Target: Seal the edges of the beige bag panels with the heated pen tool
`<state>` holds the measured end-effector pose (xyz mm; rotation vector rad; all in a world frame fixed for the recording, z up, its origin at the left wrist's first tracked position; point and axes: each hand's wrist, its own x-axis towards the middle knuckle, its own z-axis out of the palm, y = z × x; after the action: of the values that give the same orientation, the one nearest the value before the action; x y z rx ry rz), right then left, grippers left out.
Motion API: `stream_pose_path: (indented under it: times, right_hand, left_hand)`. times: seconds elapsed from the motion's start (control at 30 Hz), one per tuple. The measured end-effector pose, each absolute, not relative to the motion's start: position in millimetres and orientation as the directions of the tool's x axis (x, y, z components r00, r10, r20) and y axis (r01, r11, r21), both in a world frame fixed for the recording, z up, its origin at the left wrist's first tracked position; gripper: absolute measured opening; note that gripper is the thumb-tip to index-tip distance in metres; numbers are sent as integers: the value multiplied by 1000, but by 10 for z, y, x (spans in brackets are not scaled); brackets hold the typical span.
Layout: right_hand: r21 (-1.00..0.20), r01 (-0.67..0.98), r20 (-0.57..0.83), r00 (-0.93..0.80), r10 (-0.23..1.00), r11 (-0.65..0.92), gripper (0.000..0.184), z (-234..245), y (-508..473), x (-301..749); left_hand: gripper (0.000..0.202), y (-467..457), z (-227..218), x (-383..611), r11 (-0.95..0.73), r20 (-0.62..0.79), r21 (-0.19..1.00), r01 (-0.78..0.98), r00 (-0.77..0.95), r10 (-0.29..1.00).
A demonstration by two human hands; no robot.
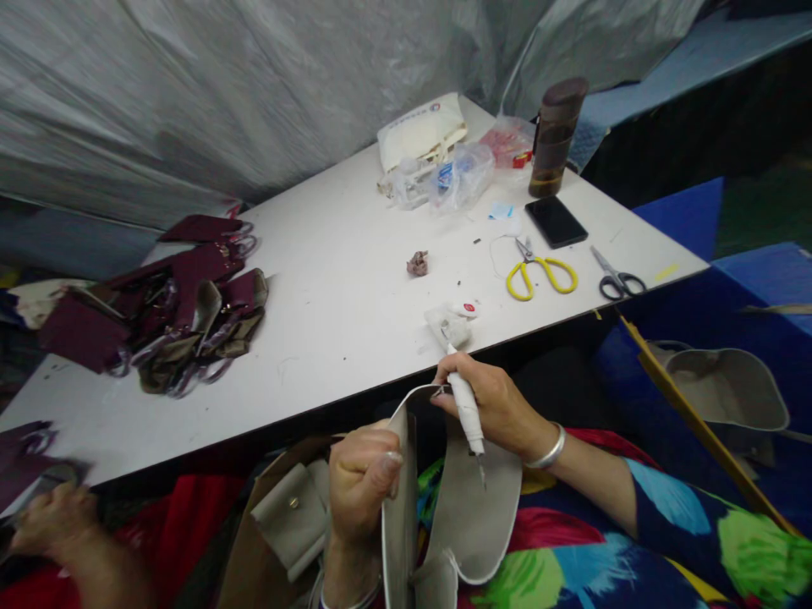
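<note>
My left hand [359,482] is closed around the edge of a beige leather bag piece [460,516] held upright over my lap. My right hand [491,402] grips a white-wrapped pointed tool [468,414] like a pen, its metal tip pointing down toward the inner face of the piece. A small beige flap with a snap [288,512] hangs just left of my left hand.
A white table [342,279] carries a pile of maroon bag pieces [171,304], yellow scissors [542,272], grey scissors [617,277], a black phone [556,222], a brown bottle [556,135] and plastic bags [444,165]. Another person's hand [47,520] is at lower left. A beige piece [723,385] lies at right.
</note>
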<state>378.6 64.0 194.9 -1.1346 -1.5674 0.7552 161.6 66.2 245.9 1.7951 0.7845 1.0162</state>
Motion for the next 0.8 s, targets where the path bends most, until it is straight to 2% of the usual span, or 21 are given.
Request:
stream_pose_path:
  times: [0.1, 0.23, 0.3, 0.37, 0.4, 0.47, 0.53, 0.6, 0.7, 0.8]
  right_hand:
    - [-947, 190, 270, 27, 963, 260, 22, 1942, 655, 3747]
    - [-971, 68, 226, -41, 973, 228, 18, 1940, 647, 3701]
    - [-975, 49, 214, -93, 972, 219, 16, 1932, 626, 3669]
    - [-975, 42, 209, -128, 969, 216, 16, 1920, 602, 3630]
    - [-975, 37, 212, -138, 968, 219, 16, 1916, 591, 3611]
    - [-971, 29, 229, -146, 962, 235, 16, 1913, 573, 3577]
    - [-964, 26, 258, -158, 953, 266, 18, 1921, 563, 3555]
    - [-952, 27, 296, -176, 939, 306, 20, 1930, 560, 3550]
    - [-937, 62, 331, -168, 929, 345, 20, 1931, 568, 3569]
    - [-945, 152, 283, -70, 957, 291, 20, 1915, 589, 3599]
  left_hand:
    - [66, 624, 2399, 1613, -340, 301, 941, -1, 467, 832]
    - [61, 616, 2295, 1471, -270, 290, 956, -115, 507, 812]
    - [49, 627, 2278, 1379, -206, 250, 968, -143, 525, 813]
    - [33, 656, 2297, 1304, -140, 192, 980, -144, 463, 865]
    - [31, 681, 2316, 1277, -123, 165, 984, -128, 412, 896]
    - [42, 760, 2362, 1246, -121, 127, 992, -39, 351, 928]
    - [57, 877, 2401, 1247, -105, 61, 991, 85, 416, 908]
    - [66, 1014, 2421, 1281, -50, -64, 981, 189, 551, 832]
    - [54, 1184, 2420, 1391, 17, -261, 939, 343, 682, 683]
    - [40, 1247, 2395, 1533, -11, -334, 887, 462, 659, 674]
